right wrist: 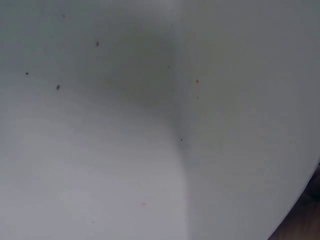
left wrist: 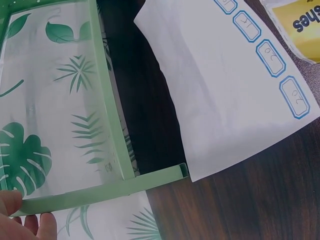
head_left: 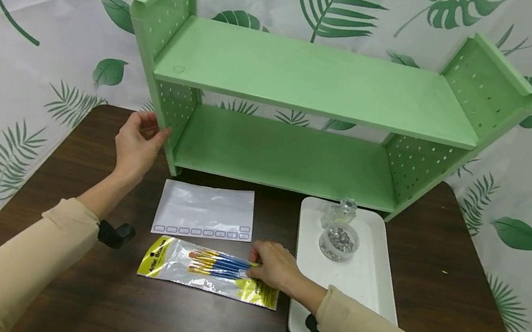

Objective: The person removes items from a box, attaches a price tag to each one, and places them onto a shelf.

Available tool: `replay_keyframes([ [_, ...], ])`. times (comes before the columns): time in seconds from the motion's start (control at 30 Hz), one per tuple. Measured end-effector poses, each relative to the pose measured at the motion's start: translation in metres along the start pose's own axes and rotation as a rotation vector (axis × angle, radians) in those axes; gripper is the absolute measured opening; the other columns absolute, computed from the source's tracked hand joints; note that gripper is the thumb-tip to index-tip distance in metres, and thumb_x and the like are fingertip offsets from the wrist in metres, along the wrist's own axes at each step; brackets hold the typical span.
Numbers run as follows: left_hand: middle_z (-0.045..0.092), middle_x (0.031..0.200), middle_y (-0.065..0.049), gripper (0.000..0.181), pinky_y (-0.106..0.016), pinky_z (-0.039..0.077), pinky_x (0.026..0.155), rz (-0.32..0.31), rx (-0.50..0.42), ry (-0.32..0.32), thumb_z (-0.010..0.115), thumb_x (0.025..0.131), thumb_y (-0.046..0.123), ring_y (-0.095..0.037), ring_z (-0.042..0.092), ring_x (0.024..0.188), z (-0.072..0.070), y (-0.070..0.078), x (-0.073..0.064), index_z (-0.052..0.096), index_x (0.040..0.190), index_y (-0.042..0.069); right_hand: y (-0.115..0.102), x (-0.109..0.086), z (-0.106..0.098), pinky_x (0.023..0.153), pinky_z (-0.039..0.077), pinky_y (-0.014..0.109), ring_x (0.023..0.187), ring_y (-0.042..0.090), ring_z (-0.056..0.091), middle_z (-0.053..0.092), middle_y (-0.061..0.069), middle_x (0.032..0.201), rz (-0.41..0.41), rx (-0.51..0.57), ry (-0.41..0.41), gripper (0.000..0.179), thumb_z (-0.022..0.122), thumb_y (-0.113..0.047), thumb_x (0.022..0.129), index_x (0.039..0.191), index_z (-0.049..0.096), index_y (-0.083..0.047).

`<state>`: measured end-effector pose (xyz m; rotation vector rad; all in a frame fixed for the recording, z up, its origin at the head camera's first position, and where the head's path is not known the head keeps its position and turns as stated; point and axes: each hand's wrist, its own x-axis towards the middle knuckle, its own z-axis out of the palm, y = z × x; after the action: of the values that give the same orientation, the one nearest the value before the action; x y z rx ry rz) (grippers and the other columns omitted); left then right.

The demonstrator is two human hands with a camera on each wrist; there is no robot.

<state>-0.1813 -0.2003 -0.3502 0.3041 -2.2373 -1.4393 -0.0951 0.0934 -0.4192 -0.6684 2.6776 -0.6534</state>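
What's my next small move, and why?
Probably lift the clear plastic packet of blue-handled brushes slightly: it lies on the dark brown table, your right hand seems to pinch its upper edge, and your left hand holds the green two-tier shelf.

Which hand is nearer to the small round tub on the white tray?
Right. The right hand is at the brush packet, left of the tub; the left hand is farther away, at the shelf's left side.

Free room lies between the green shelf boards (head_left: 288, 155), a glass bottle (head_left: 337, 215) in the way at right.
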Motion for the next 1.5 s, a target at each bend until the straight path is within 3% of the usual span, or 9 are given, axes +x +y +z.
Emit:
replay_keyframes([
  [0.47, 0.062, 0.11, -0.011, 0.032, -0.017, 0.05, 0.085, 0.012, 0.005, -0.011, 0.064, 0.088, 0.009, -0.01, 0.061, 0.096, -0.0004, 0.0005, -0.0002, 0.054, 0.116, -0.003, -0.0011, -0.0034, 0.0008, 0.059, 0.036, 0.027, 0.068, 0.014, 0.045, 0.053, -0.004, 0.065, 0.012, 0.001, 0.011, 0.023, 0.081, -0.014, 0.071, 0.07, 0.058, -0.013],
  [0.7, 0.062, 0.111, -0.012, 0.032, -0.018, 0.05, 0.086, 0.017, 0.0, -0.013, 0.064, 0.088, 0.008, -0.014, 0.062, 0.098, -0.001, 0.0017, -0.0003, 0.054, 0.117, -0.003, -0.002, -0.0036, -0.0012, 0.054, 0.036, 0.024, 0.061, 0.012, 0.045, 0.052, -0.003, 0.065, 0.012, 0.036, -0.013, 0.022, 0.079, -0.011, 0.073, 0.071, 0.057, -0.011],
  [1.5, 0.062, 0.111, -0.014, 0.032, -0.02, 0.052, 0.084, 0.037, 0.009, -0.032, 0.063, 0.088, 0.008, -0.026, 0.063, 0.105, -0.0026, -0.001, 0.0012, 0.053, 0.116, -0.004, -0.0027, -0.0019, -0.009, 0.055, 0.038, 0.022, 0.062, 0.01, 0.046, 0.054, -0.004, 0.064, -0.033, 0.118, -0.075, 0.018, 0.077, -0.004, 0.072, 0.071, 0.06, -0.009],
])
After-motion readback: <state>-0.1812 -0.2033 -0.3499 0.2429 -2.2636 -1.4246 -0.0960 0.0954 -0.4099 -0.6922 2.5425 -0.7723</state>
